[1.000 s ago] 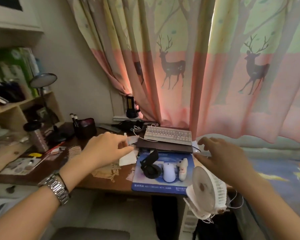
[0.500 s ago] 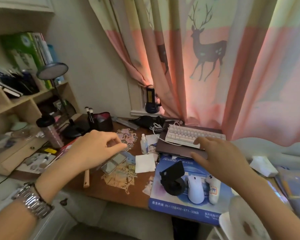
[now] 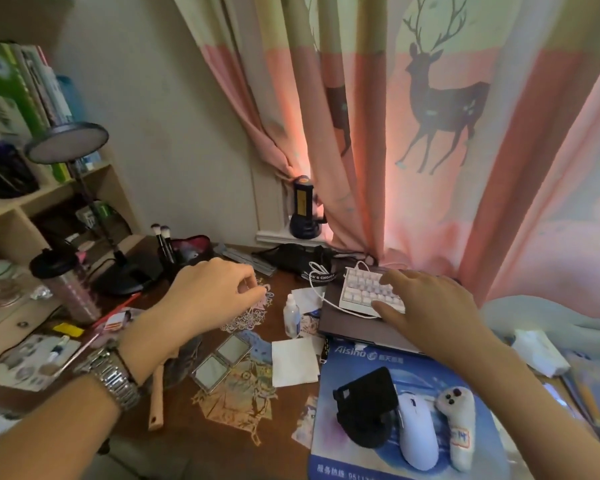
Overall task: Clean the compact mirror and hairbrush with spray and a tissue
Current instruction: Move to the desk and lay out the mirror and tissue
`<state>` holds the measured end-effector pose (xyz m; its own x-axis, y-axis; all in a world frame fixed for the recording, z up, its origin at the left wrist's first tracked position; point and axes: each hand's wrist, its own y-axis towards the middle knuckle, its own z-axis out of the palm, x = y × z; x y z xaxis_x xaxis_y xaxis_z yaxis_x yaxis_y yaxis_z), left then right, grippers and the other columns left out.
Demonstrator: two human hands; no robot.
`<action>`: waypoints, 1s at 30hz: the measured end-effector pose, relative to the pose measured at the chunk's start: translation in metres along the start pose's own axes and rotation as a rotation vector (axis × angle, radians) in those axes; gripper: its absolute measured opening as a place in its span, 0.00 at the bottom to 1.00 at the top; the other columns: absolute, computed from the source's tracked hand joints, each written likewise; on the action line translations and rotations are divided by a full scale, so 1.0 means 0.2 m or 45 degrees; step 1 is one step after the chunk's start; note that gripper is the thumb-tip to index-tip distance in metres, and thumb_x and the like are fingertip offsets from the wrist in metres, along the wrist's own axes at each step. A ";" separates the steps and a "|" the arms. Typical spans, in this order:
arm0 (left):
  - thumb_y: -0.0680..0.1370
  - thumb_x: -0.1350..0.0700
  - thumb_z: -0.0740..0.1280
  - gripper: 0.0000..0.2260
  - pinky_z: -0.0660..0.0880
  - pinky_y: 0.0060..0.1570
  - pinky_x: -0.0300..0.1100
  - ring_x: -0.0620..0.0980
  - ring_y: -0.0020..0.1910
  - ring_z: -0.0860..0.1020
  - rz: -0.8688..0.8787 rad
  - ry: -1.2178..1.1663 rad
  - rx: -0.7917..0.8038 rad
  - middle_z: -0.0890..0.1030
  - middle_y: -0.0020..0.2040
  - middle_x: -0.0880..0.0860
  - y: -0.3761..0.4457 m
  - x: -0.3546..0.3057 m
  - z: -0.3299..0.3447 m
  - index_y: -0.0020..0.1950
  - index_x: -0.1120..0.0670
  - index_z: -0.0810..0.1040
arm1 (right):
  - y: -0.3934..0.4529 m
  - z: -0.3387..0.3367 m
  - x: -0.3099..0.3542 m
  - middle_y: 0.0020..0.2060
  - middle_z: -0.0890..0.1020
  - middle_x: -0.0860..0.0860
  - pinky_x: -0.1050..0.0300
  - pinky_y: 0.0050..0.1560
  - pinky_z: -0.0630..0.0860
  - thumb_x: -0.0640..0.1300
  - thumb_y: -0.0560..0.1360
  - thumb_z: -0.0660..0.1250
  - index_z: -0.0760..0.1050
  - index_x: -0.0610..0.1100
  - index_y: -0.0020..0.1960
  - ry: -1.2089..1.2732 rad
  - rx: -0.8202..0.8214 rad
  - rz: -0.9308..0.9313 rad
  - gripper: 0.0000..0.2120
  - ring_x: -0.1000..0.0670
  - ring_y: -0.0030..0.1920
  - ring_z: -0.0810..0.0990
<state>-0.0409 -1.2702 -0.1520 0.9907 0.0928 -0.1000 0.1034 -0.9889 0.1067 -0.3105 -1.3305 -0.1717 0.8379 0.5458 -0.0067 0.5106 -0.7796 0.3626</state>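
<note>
The left hand hovers above the worktop with fingers curled loosely and thumb near the fingertips, holding nothing. The right hand is spread open, palm down, over the white keyboard. Between them stands the small spray bottle, with the folded tissue just nearer. The compact mirror lies open below the left hand. The hairbrush is partly hidden under the left wrist.

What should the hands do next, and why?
Probably the right hand should come over and pick up the small white spray bottle: both hands are empty, and the open square silver compact mirror lies beside the white tissue.
</note>
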 end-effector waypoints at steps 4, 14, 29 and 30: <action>0.75 0.37 0.59 0.14 0.71 0.36 0.39 0.41 0.41 0.76 -0.037 0.024 0.014 0.79 0.43 0.42 0.01 0.02 0.01 0.49 0.44 0.77 | 0.06 0.02 0.00 0.54 0.79 0.52 0.55 0.48 0.70 0.57 0.76 0.58 0.70 0.49 0.60 0.003 0.035 -0.070 0.17 0.47 0.54 0.77; 0.75 0.38 0.59 0.12 0.72 0.36 0.40 0.41 0.41 0.76 -0.214 0.142 -0.050 0.80 0.42 0.42 -0.16 0.27 -0.01 0.47 0.43 0.77 | 0.22 0.13 0.21 0.48 0.81 0.51 0.54 0.44 0.72 0.58 0.75 0.59 0.71 0.48 0.56 0.128 -0.016 -0.306 0.16 0.47 0.50 0.78; 0.76 0.39 0.60 0.13 0.74 0.38 0.36 0.40 0.40 0.77 -0.056 0.072 0.027 0.81 0.43 0.42 0.28 0.75 0.21 0.49 0.44 0.78 | 0.64 0.48 0.43 0.48 0.81 0.51 0.54 0.44 0.74 0.61 0.75 0.58 0.71 0.50 0.57 0.079 0.081 -0.198 0.18 0.47 0.48 0.79; 0.75 0.38 0.59 0.13 0.73 0.38 0.36 0.39 0.40 0.77 -0.008 0.080 0.023 0.81 0.43 0.41 0.36 0.81 0.24 0.49 0.44 0.78 | 0.69 0.53 0.45 0.49 0.81 0.51 0.54 0.43 0.73 0.61 0.74 0.58 0.71 0.50 0.57 0.066 0.069 -0.162 0.18 0.47 0.48 0.80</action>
<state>0.1221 -1.3321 -0.2078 0.9937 0.1054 -0.0381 0.1084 -0.9902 0.0884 -0.1436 -1.4217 -0.2201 0.7554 0.6553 -0.0005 0.6229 -0.7178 0.3111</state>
